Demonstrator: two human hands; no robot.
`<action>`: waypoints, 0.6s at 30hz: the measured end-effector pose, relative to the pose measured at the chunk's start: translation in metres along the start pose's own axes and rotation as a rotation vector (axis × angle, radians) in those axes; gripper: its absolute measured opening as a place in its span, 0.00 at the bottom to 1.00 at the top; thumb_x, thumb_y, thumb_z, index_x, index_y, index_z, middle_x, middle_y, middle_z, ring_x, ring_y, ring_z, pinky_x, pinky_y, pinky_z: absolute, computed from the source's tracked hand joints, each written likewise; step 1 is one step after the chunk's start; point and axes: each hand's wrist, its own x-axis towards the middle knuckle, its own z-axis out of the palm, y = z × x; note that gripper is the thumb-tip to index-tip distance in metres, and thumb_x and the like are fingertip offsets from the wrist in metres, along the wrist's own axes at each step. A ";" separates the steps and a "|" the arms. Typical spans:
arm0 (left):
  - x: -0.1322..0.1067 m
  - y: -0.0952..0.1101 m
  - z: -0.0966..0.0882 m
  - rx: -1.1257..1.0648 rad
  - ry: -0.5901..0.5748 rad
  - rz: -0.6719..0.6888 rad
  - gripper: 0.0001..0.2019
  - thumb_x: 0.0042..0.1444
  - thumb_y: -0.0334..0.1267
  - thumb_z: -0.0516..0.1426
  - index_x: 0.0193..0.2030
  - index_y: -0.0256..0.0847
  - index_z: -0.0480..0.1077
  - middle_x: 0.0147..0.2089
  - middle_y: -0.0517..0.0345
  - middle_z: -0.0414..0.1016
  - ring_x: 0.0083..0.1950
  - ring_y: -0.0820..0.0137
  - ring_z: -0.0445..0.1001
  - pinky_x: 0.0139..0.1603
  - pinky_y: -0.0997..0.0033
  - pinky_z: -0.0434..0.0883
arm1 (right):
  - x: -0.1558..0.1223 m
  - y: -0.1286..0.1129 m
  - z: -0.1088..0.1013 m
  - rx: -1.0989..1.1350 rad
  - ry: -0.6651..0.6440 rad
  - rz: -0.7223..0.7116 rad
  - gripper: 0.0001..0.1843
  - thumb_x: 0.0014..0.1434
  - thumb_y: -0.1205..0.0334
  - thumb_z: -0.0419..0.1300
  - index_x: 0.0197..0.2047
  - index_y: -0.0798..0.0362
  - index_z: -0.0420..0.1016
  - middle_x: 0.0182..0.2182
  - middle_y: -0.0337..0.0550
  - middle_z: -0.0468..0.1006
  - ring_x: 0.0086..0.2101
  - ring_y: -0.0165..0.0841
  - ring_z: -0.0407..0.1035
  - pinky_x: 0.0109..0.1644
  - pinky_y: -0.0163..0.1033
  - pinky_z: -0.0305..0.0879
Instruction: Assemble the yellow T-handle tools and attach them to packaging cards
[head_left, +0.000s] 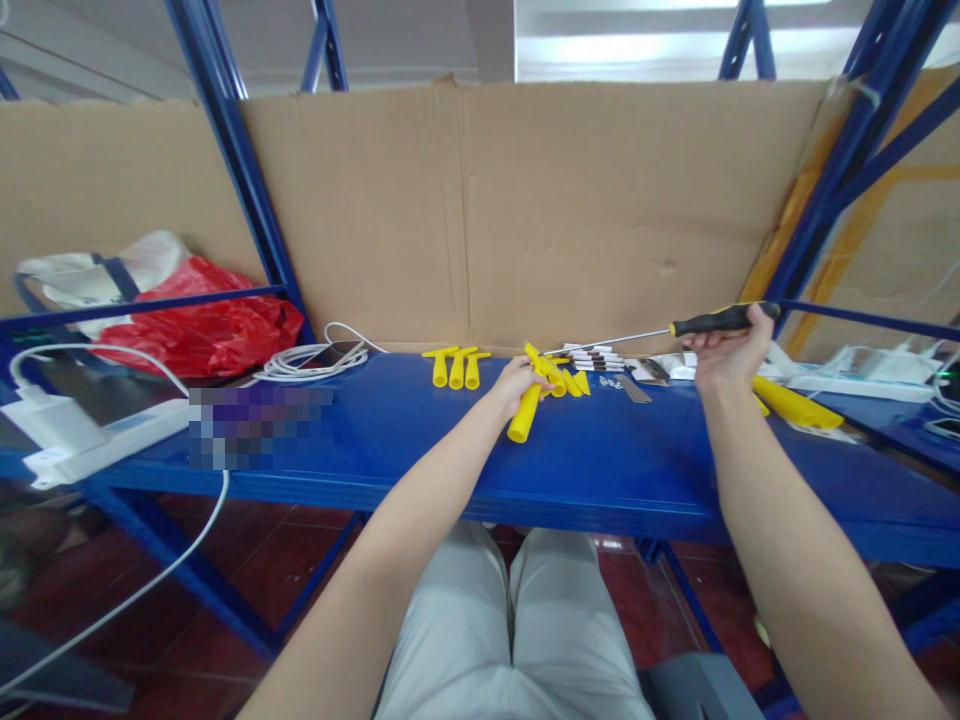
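Note:
My left hand [514,383] is closed around a yellow T-shaped plastic handle [528,406], held just above the blue shelf [420,440]. My right hand [726,352] grips the black-and-yellow handle of a long screwdriver [705,323]. Its thin shaft points left, with the tip close to the top of the yellow handle. Three more yellow T-handles [456,364] lie in a row to the left. Other yellow pieces [574,381] lie just behind my left hand.
Small black-and-white parts [596,356] and metal blades [634,388] lie by the cardboard back wall [585,210]. Long yellow pieces [796,403] sit at the right. A coiled white cable [311,361], red bag [202,330] and white power strip [97,435] occupy the left.

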 end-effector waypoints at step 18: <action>-0.003 0.000 0.001 0.135 0.019 0.099 0.31 0.42 0.20 0.61 0.54 0.41 0.62 0.51 0.48 0.75 0.33 0.69 0.78 0.20 0.81 0.64 | -0.001 -0.006 -0.002 -0.058 0.055 -0.018 0.10 0.62 0.58 0.49 0.38 0.51 0.69 0.14 0.28 0.57 0.12 0.27 0.59 0.15 0.28 0.59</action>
